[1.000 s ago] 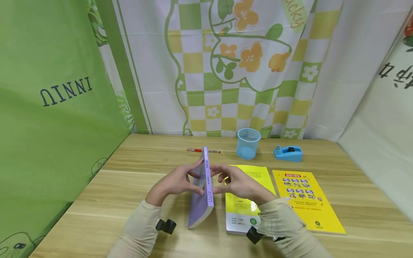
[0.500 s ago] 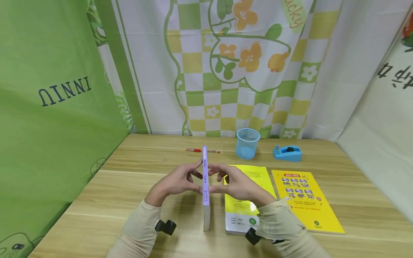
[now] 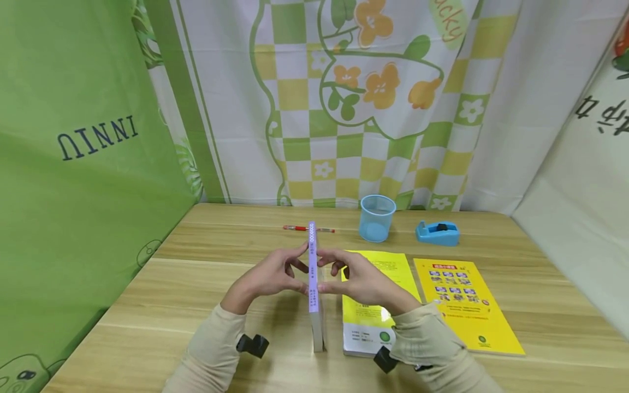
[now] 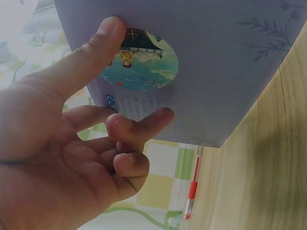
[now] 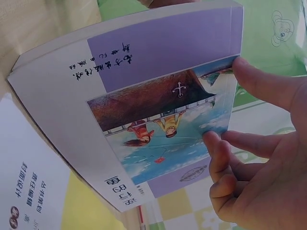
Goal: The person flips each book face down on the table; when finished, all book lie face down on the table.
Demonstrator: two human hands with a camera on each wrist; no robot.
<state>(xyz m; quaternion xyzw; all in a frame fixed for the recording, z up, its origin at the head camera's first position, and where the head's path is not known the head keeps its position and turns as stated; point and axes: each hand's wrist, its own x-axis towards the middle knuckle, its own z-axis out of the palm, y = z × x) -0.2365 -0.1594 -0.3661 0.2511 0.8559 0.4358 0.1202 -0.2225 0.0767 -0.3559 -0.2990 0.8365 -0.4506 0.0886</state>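
A purple book (image 3: 313, 273) stands upright between my two hands, its spine uppermost. My left hand (image 3: 267, 274) touches the left cover with thumb and fingertips, and in the left wrist view that purple cover (image 4: 216, 72) carries an oval picture. On the other side my right hand (image 3: 363, 277) rests thumb and fingertips against the picture cover (image 5: 158, 115). Neither hand wraps round the book; it is steadied between them. Below my right hand lies a yellow book (image 3: 366, 314) with a white lower band, partly covered by the wrist.
A second yellow book (image 3: 472, 305) lies farther right. Behind stand a blue mesh cup (image 3: 377, 218) and a blue tape dispenser (image 3: 437, 233). A red pen (image 3: 295, 228) lies beyond the purple book. Curtains border the wooden table (image 3: 162, 305).
The purple book has turned from a tilt, its lower edge to the left, to nearly upright, that edge now slightly right. Both hands stay at its sides, almost unmoved.
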